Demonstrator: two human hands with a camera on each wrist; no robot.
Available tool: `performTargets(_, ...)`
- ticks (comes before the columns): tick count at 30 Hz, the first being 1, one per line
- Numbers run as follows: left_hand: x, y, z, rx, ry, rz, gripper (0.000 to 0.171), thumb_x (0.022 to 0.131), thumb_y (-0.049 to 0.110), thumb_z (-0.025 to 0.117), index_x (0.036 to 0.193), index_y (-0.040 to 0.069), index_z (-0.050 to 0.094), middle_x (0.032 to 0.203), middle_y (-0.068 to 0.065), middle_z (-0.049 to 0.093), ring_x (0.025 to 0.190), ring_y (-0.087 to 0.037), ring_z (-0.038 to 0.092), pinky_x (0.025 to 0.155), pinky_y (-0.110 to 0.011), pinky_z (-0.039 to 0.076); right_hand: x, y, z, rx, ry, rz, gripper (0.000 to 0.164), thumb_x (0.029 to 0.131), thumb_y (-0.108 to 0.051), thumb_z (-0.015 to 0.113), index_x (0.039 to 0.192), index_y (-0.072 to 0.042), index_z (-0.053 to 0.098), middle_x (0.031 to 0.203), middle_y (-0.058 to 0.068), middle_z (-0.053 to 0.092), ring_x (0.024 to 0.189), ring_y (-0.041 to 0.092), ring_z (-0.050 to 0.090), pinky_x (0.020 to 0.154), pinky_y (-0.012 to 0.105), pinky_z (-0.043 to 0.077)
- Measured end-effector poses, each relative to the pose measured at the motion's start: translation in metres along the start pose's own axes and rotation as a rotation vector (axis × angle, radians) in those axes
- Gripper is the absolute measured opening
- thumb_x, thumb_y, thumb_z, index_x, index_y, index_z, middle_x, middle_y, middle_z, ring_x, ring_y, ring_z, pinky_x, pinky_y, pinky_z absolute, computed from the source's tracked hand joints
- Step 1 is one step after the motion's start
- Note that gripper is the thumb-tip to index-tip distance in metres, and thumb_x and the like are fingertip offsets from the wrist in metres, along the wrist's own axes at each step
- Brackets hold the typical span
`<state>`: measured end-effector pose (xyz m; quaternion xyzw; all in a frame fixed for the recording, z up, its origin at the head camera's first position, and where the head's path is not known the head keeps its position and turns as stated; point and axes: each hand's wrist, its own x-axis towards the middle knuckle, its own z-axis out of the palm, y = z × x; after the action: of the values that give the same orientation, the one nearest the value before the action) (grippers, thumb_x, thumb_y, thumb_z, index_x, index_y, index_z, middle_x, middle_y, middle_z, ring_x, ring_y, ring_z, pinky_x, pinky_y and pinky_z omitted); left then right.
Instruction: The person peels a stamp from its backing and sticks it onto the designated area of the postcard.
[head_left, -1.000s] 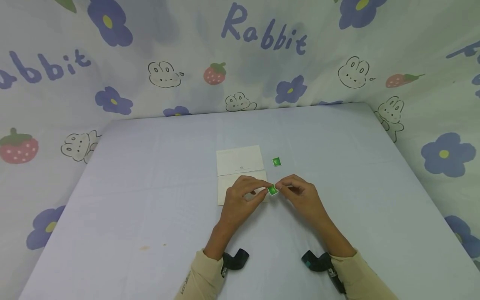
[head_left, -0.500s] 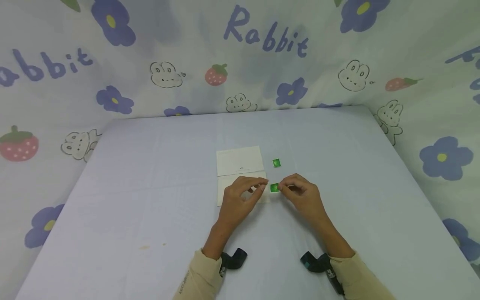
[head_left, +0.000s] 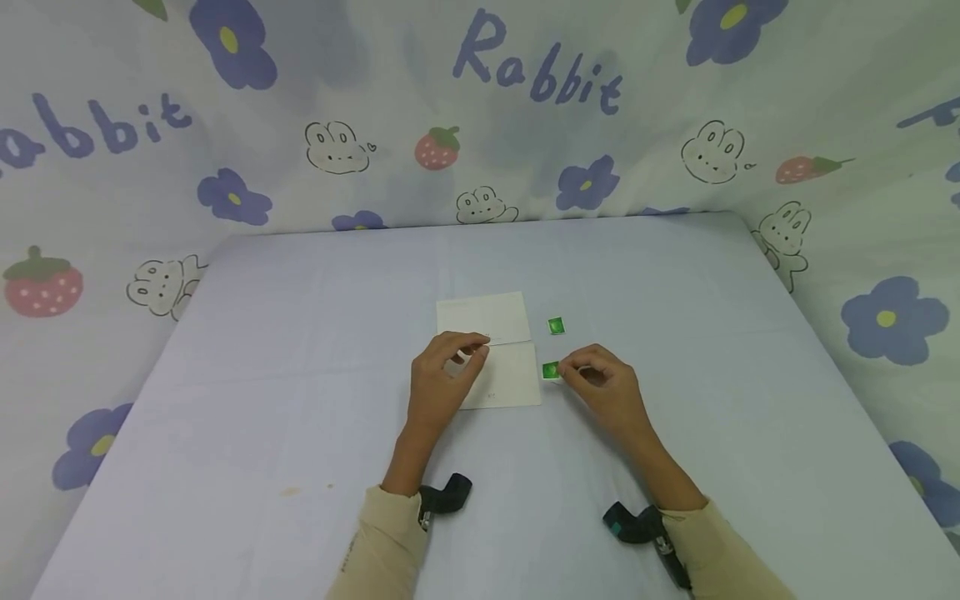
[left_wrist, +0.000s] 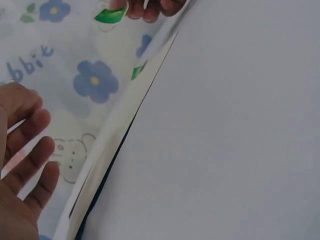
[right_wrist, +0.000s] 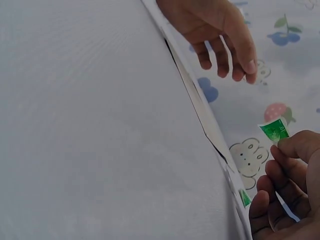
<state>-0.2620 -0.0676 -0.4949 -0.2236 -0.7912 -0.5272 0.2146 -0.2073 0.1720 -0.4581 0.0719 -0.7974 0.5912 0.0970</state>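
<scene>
My right hand [head_left: 603, 379] pinches a small green square with a white border, like a stamp [head_left: 551, 370], between thumb and index finger. In the right wrist view the stamp [right_wrist: 275, 130] is slightly curved and tilted, with small print along one edge. A second green stamp [head_left: 556, 326] lies on the table just beyond it. Over the left part of a cream paper [head_left: 510, 375] hovers my left hand [head_left: 442, 379], fingers loosely bent and holding nothing. That paper lies flat in two panels, one above the other, with tiny print; the hand covers part of both.
A white cloth covers the table [head_left: 300, 333]; small stains mark it at the front left. Behind the table and along both sides hangs a curtain [head_left: 390, 92] printed with rabbits, flowers and strawberries. Each wrist carries a black camera mount [head_left: 447, 493].
My left hand has let go of the stamp and moved left over the cream paper. The right hand keeps hold of the stamp, which has turned level beside the paper's right edge.
</scene>
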Motion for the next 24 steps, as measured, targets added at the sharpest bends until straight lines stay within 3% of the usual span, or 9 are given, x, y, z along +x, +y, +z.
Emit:
performTargets(8,0.006,-0.02,-0.023,0.112,0.014,-0.103,0.016,0.093,0.013,0.073,0.108,0.013,0.075,0.099,0.002,0.069,0.094,-0.017,0.061,0.078,-0.034,0.051,0.003,0.006,0.001,-0.023,0.012,-0.001,0.007,0.092,-0.002,0.071,0.093,0.005,0.072,0.098,0.012,0.065,0.091,0.011,0.061,0.083,0.022,0.052)
performTargets(13,0.01,-0.032,-0.035,0.134,0.036,-0.159,0.016,0.093,0.014,0.073,0.109,0.013,0.075,0.1,0.0,0.07,0.095,-0.018,0.06,0.08,-0.035,0.049,0.005,0.007,0.003,-0.024,0.019,0.0,0.007,0.092,-0.001,0.071,0.092,0.006,0.072,0.097,0.013,0.065,0.091,0.013,0.06,0.083,0.022,0.052)
performTargets(20,0.012,-0.046,-0.04,0.26,0.0,-0.134,0.018,0.091,0.011,0.074,0.109,0.01,0.076,0.105,-0.004,0.068,0.099,-0.024,0.056,0.085,-0.04,0.043,0.01,0.009,0.004,-0.04,0.028,-0.014,0.007,0.092,-0.001,0.07,0.093,0.006,0.071,0.098,0.012,0.066,0.092,0.013,0.06,0.084,0.022,0.051)
performTargets(24,0.013,-0.05,-0.042,0.288,-0.034,-0.174,0.019,0.09,0.014,0.076,0.109,0.011,0.076,0.108,-0.004,0.066,0.104,-0.025,0.055,0.091,-0.043,0.039,0.012,0.01,0.006,-0.04,0.028,-0.003,0.007,0.092,-0.001,0.07,0.093,0.006,0.071,0.098,0.013,0.065,0.092,0.012,0.06,0.084,0.021,0.051)
